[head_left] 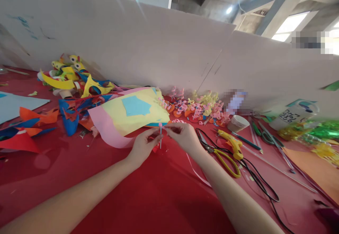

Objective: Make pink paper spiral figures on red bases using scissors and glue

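A thin light-blue stick (160, 140) stands nearly upright between my hands, with a bit of pink at its top. My left hand (143, 145) pinches this stick from the left, thumb and fingers closed around it. From the right, the fingertips of my right hand (183, 135) are pinched close to the stick's pink top. A narrow pink paper strip (197, 173) runs out from behind my right wrist and curves down over the red table; its other end is hidden. Just behind my hands lie yellow paper sheets (113, 117) with a blue paper piece (136, 105) on top.
Curled pink and yellow paper spirals (197, 108) crowd the back. To the right lie a yellow glue gun (231, 144) with a black cord, yellow-handled scissors (230, 165), a tape roll (238, 123) and a white container (293, 115). Cut coloured paper (67, 115) piles up left.
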### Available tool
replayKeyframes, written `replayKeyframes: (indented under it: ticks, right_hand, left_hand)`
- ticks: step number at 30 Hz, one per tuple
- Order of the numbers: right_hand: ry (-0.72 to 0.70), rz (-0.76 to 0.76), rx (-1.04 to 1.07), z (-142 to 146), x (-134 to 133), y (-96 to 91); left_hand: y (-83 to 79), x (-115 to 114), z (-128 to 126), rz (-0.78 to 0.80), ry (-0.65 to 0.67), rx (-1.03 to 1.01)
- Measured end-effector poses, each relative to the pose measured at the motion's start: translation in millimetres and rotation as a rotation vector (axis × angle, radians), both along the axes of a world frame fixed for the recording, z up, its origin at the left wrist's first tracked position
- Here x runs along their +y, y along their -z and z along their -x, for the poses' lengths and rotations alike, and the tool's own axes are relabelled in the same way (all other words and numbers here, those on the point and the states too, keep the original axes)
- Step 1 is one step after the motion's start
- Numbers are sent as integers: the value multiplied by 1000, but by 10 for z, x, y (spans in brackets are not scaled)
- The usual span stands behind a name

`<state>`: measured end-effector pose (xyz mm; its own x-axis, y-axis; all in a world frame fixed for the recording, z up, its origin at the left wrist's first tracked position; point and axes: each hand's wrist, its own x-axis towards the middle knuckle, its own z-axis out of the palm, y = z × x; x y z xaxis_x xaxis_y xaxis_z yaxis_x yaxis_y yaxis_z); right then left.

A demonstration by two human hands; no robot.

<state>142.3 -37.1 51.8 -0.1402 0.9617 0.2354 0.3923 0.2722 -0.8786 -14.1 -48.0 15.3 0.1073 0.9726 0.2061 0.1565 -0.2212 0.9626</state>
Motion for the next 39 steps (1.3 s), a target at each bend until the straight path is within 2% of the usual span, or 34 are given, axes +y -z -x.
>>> replayKeyframes:
  ticks: [6,12,19,25,30,32,39]
  right_hand:
    - [-26,12,10,-5,8,17]
    - [-61,45,19,-19,8,0]
    - [-134,80,97,-29,30,28]
    - [-106,-25,45,-82,79,38]
    - [-181,107,183,-54,84,92]
    - [-171,117,229,-18,81,138]
    - [-68,2,224,144,8,194]
  left_hand:
    - [40,7,6,10,-14,-14]
    - [81,18,12,-15,32,-45]
    - [98,28,23,-81,15,9]
    - [152,47,29,-91,-35,14]
    - [128,39,28,-96,-28,17]
    - [113,34,26,-106,-25,15]
    - [107,24,29,-162,-4,35]
